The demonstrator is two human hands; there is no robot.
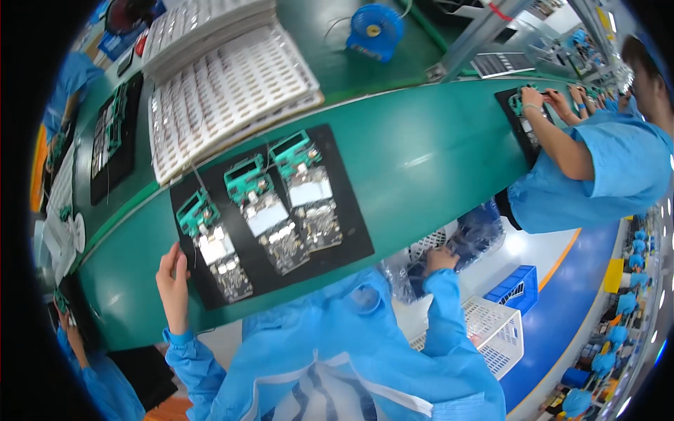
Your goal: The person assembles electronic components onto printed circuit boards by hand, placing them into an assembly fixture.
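Three green-and-silver circuit board assemblies lie side by side on a black mat (358, 231): a left board (214, 245), a middle board (265, 214) and a right board (311, 193). Each has a green frame piece at its far end. My left hand (173, 284) is beside the mat's left edge, fingers raised and slightly apart, with nothing visible in it. Off the bench's near edge, my right hand (441, 259) is closed over a clear plastic bag (484, 235); its fingers are curled, and what they hold cannot be made out.
White trays with rows of slots (232, 91) are stacked beyond the mat. A blue reel (375, 31) stands farther back. White basket (502, 337) and blue crate (516, 288) sit low on the right. A co-worker in blue (590, 168) handles a board at the right; others work at left.
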